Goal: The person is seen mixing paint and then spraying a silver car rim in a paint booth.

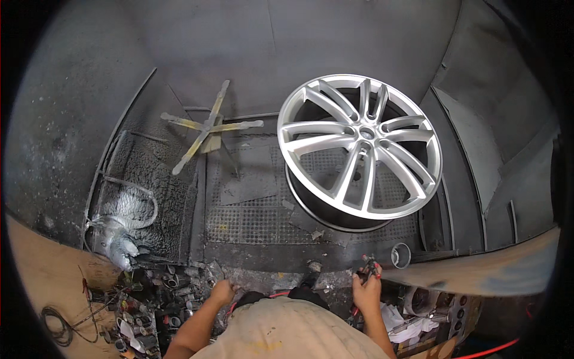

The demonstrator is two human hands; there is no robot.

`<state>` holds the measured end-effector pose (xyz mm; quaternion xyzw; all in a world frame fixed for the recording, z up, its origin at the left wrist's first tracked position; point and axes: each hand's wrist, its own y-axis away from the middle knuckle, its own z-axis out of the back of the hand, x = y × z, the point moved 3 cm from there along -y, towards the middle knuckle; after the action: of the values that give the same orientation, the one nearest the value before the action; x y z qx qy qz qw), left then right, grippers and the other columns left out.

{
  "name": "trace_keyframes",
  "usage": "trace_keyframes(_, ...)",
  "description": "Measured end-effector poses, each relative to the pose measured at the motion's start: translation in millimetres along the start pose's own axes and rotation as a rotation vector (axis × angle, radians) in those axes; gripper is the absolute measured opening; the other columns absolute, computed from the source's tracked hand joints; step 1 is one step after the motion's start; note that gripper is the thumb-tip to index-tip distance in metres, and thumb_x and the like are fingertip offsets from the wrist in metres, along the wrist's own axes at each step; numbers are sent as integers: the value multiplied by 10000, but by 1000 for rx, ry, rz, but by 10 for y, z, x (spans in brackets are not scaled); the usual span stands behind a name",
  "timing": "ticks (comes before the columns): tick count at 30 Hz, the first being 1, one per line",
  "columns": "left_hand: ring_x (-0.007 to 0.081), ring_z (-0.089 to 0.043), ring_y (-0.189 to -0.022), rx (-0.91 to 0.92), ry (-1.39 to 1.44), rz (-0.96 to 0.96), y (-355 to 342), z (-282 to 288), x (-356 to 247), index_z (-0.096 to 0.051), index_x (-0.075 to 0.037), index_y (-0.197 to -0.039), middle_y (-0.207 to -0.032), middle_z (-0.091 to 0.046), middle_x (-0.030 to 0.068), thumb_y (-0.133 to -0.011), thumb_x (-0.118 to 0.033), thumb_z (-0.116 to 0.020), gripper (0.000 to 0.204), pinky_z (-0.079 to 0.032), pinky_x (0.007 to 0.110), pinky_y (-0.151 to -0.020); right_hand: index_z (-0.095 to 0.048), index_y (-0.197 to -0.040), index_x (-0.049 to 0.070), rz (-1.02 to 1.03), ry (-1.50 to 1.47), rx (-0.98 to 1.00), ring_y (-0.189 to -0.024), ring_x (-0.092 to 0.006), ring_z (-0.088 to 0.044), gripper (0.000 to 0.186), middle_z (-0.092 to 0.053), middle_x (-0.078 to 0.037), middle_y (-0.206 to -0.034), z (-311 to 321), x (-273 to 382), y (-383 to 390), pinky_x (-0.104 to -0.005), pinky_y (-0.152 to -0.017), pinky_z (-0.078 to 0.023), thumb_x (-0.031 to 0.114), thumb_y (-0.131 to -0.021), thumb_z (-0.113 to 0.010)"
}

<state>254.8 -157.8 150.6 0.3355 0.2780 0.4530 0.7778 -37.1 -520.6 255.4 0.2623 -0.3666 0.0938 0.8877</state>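
Note:
My right hand (367, 288) is closed around a small dark spray gun (369, 269), with a bit of red showing below it. My left hand (223, 293) is held low at the left of my body, its fingers curled together; whatever they may hold is too small to make out. Ahead of my right hand stands a large silver alloy wheel (366, 133), its face tilted up toward me and its darker barrel showing below the front rim. Both hands are apart from the wheel.
A cross-shaped stand (207, 128) with taped arms rises left of the wheel. Dark booth walls (209, 42) surround both. Several cups and cans (140, 323) crowd the lower left, near a coiled cable (57, 326). A round ring-like container (400, 255) sits beyond my right hand; a red hose (487, 350) runs lower right.

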Motion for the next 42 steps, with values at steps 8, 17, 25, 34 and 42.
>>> trace_keyframes(8, 399, -679, -908, -200, 353, 55, 1136, -994, 1730, -730, -28, -1018, -986, -699, 236, -905, -295, -655, 300, -527, 457, -808, -441, -1392, 2, 370, 103, 356, -956, -360, -655, 602, -591, -234, -1138, -1312, 597, 403, -439, -817, -531, 149, -864, -691)
trace_keyframes(17, 246, -644, -613, -695, 1417, 889, 3393, -4039, 3769, -678, 28, -950, -776, -693, 107, -902, -175, -654, 211, -513, 380, -538, -410, -1413, 19, 823, 205, 757, -1138, -466, -575, 651, -567, -281, -1242, -3119, 1794, 1332, -507, -942, -488, 200, -861, -704)
trace_keyframes(25, 250, -671, -695, -583, 1696, 1251, 4026, -4882, 2646, -659, -5, -1040, -830, -697, 108, -905, -196, -650, 234, -529, 394, -582, -410, -1317, -17, 877, -30, 969, -1132, -454, -607, 653, -620, -310, -1167, -4780, 2938, 1626, -474, -953, -478, 235, -818, -749)
trace_keyframes(34, 255, -695, -789, -707, 967, 800, 3070, -5253, 1792, -674, -37, -1128, -949, -729, 144, -939, -356, -616, 375, -543, 420, -667, -470, -1202, 9, 543, -33, 919, -751, -218, -544, 513, -549, -89, -846, -7876, 4430, 2557, -438, -674, -459, 342, -864, -668)
trace_keyframes(42, 250, -699, -785, -596, 1413, 1315, 3008, -5354, 860, -678, -40, -1131, -957, -727, 161, -945, -357, -609, 373, -542, 417, -683, -225, -1450, -92, 358, 238, 752, -1325, -436, -440, 1093, -348, -285, -1483, -7875, 4837, 3307, -472, -1100, -401, 488, -726, -803)
